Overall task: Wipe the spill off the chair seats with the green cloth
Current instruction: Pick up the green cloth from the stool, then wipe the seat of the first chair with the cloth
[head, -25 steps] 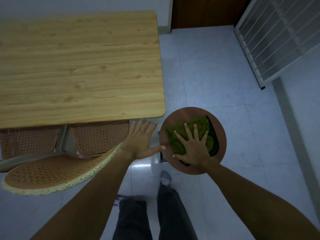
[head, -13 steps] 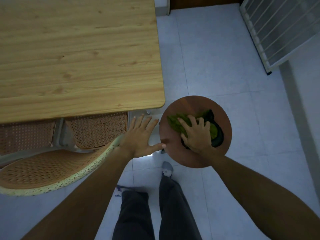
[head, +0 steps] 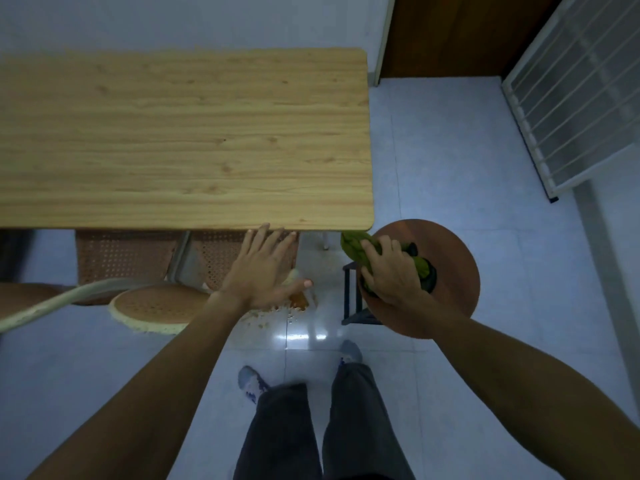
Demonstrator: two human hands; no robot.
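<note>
My right hand (head: 393,271) is closed around the bunched green cloth (head: 355,249), lifted over the left part of the round brown stool seat (head: 450,258). One end of the cloth hangs past the stool's left rim. My left hand (head: 263,268) hovers open with fingers spread, above the gap between the stool and the woven cane chair seat (head: 152,308). An orange smear with crumbs (head: 296,301) lies just under my left thumb, by the chair seat's right edge.
A light wooden table (head: 180,140) fills the upper left, its near edge right above my left fingertips. The chair's woven backrest (head: 121,258) shows under the table. My legs and shoes (head: 252,382) stand on the tiled floor. A white rack (head: 571,98) leans at the right.
My right hand went from pressing flat on the cloth to gripping it into a bunch and lifting it toward the stool's left rim. The view pulled back; my left hand stayed open.
</note>
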